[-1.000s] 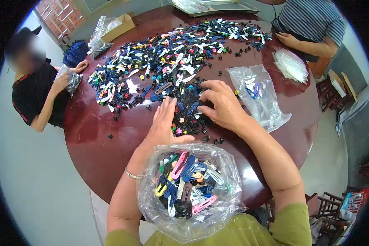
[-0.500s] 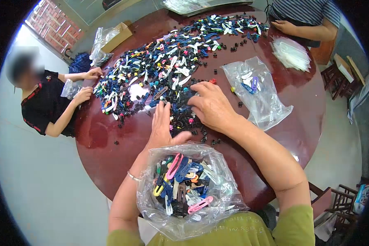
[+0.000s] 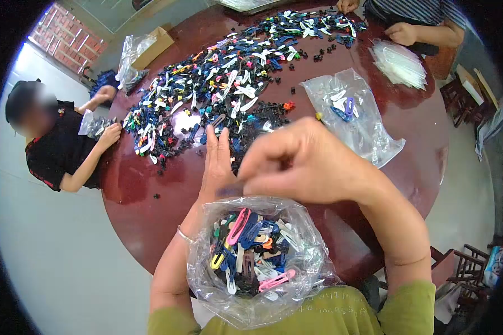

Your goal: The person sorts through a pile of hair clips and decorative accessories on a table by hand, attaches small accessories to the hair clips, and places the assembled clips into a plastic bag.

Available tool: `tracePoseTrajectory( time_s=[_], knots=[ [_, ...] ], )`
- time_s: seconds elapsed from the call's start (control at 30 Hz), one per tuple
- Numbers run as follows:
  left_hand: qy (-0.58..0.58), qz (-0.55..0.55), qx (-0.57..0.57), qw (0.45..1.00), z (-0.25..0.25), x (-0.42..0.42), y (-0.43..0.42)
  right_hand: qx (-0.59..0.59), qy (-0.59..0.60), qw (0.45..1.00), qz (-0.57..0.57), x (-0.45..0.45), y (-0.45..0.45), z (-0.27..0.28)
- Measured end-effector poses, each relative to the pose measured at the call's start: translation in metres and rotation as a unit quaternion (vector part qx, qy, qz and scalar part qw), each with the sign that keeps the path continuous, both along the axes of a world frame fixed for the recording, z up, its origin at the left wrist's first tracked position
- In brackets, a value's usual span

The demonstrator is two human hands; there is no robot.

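Observation:
My left hand [image 3: 216, 167] lies at the near edge of a heap of hair clips [image 3: 223, 78], fingers stretched out and nothing gripped. Just right of it, my right hand [image 3: 304, 164] hovers closed above the far rim of an open clear plastic bag [image 3: 310, 262]. A dark hair clip [image 3: 231, 191], smeared by motion, shows at its fingertips. Inside the bag lie many snap hair clips, among them a pink clip [image 3: 277, 280] and a yellow clip [image 3: 217, 260]. The heap mixes white, navy and coloured clips with small black claw clips.
A flat clear bag [image 3: 369, 139] with a few clips lies right on the round red-brown table [image 3: 134, 206]. Behind it is a stack of clear bags [image 3: 399, 64]. A cardboard box [image 3: 153, 47] stands at the back left. Co-workers sit at left and far right.
My right hand has moved from the heap back toward the bag, carrying a dark clip. My left hand stays near the heap. The left co-worker's far hand has lifted away from the heap.

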State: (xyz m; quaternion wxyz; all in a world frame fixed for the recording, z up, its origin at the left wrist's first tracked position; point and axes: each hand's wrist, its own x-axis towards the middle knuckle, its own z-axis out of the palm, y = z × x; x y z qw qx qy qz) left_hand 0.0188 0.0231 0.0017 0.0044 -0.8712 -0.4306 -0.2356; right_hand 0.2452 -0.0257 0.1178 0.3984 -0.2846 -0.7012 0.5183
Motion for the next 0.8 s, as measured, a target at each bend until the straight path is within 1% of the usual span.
tracePoseTrajectory(
  time_s=[0.03,0.1,0.17,0.2,0.23,0.27,0.3,0.4,0.5,0.53,0.63,0.67,0.7,0.77,0.8],
  knots=[
    [0.006,0.003,0.015,1.000,-0.007,-0.002,0.006,-0.022,-0.016,0.999,0.046,0.000,-0.005,0.008],
    [0.021,0.005,0.038,0.999,-0.019,-0.007,0.011,0.127,-0.047,0.990,-0.040,-0.004,-0.001,-0.003],
    [-0.056,-0.005,-0.025,0.998,-0.003,-0.007,-0.009,0.079,-0.063,0.988,-0.118,-0.001,0.010,-0.018],
    [-0.065,-0.003,-0.029,0.997,0.005,-0.005,-0.017,0.091,-0.041,0.986,-0.136,0.002,0.014,-0.023],
    [-0.078,-0.001,-0.025,0.997,0.008,-0.004,-0.018,0.080,-0.103,0.980,-0.150,0.008,0.014,-0.022],
    [-0.066,-0.005,-0.015,0.998,0.007,-0.005,-0.019,0.108,-0.118,0.979,-0.130,0.011,0.016,-0.027],
    [-0.081,-0.018,-0.023,0.996,0.008,-0.005,-0.019,0.137,-0.131,0.976,-0.111,0.011,0.014,-0.030],
    [-0.080,-0.049,0.023,0.995,0.005,-0.005,-0.017,0.071,-0.202,0.975,-0.056,0.011,-0.002,-0.019],
    [-0.087,-0.098,0.052,0.990,0.007,-0.008,-0.015,0.048,-0.299,0.953,-0.011,0.006,-0.010,-0.008],
    [-0.090,-0.107,0.050,0.989,0.008,-0.009,-0.016,0.030,-0.304,0.952,-0.006,0.004,-0.014,-0.002],
    [-0.097,-0.132,0.052,0.985,0.016,-0.011,-0.016,0.125,-0.380,0.916,0.020,0.002,-0.023,-0.005],
    [-0.109,-0.139,0.062,0.982,0.019,-0.008,-0.020,0.140,-0.412,0.900,-0.003,0.000,-0.030,-0.007],
    [-0.125,-0.155,0.070,0.977,0.022,-0.007,-0.021,0.149,-0.413,0.898,-0.027,-0.001,-0.034,-0.008],
    [-0.113,-0.163,0.038,0.979,0.025,-0.007,-0.023,0.172,-0.414,0.891,-0.073,-0.003,-0.040,-0.005],
    [-0.121,-0.179,0.026,0.976,0.028,-0.007,-0.024,0.148,-0.417,0.893,-0.083,-0.005,-0.043,0.002]
  ],
)
